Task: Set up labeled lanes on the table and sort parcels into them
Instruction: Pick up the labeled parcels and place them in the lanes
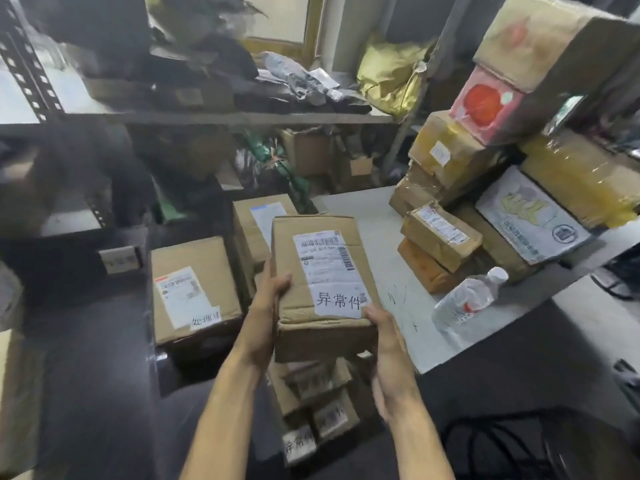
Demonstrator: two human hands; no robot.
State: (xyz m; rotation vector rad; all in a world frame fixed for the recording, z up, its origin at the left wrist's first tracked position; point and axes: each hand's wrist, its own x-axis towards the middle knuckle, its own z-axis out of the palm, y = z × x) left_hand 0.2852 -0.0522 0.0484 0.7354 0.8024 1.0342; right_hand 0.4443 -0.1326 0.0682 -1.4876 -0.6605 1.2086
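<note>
Cardboard lies nearest to me: a low stack of creased brown cartons (311,393) between the two bare forearms, with a white paper slip (299,445) handwritten 异常件 on its front, blurred.

Above that stack, both hands grasp an oblong brown corrugated box (322,271). My left hand (273,289) clasps its near left edge with the thumb laid on the top face. My right hand (381,323) curls round the near right corner from below. The box is dented along its near edge and tilts a little toward me. A printed shipping label (323,252) with barcodes covers its top, and a white slip (341,301) reading 异常件 is stuck just below the label. The box hangs over the left edge of the white table (360,216); whether it touches the stack beneath I cannot tell.

Left of it sits a squarish brown carton (187,252) with a slip (206,320) that seems to read 处理中, and just behind stands a taller brown carton (249,230).

On the table's near edge a clear ribbed plastic bottle (465,299) with a white cap lies on its side. Past it, along the right side, rises a pile of tape-wrapped brown parcels (440,233), a white printed carton (530,216) and a pink carton with a red disc (485,102).

Farthest back, a grey metal shelf (207,117) carries dark crumpled bags and a wrinkled yellow plastic bag (391,74).
</note>
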